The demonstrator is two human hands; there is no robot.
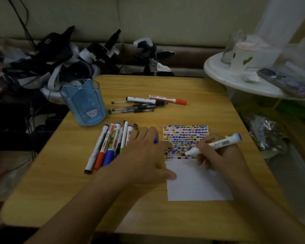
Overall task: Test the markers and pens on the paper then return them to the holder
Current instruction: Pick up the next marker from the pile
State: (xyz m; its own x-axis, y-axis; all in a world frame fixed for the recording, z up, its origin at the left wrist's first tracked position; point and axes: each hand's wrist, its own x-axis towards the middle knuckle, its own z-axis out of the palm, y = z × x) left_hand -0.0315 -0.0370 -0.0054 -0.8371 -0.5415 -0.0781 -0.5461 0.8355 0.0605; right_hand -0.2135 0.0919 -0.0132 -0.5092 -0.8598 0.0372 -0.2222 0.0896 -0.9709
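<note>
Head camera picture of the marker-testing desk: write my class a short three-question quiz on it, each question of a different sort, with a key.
1. True or false: the blue pen holder on the wooden table is lying on its side.
2. Which hand writes with the blue-ended whiteboard marker?
A. left hand
B. right hand
C. neither
3. Fill in: the marker's tip touches the ____, at the lower edge of the coloured dashes.

Key
1. False: it stands upright.
2. B. The left hand lies with its fingers on the paper's left edge, a blue cap showing between them.
3. paper
</note>
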